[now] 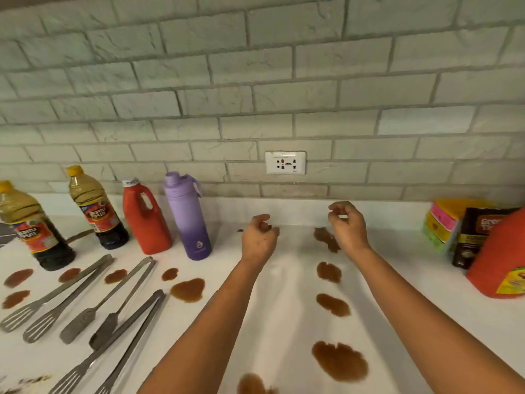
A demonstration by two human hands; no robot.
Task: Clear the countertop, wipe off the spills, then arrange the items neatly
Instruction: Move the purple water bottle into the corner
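Brown spills dot the white countertop: one large puddle near the front, a blot at centre left, smaller ones in a line on the right. My left hand and my right hand hover over the back of the counter, fingers loosely curled, holding nothing. Along the wall at the left stand two dark sauce bottles, a red jug and a purple flask. Three metal tongs lie at the front left.
At the right edge stand a big red jug, a dark brown box and a stack of coloured sponges. A wall socket sits in the grey brick backsplash above the counter. Crumbs lie at the front left corner.
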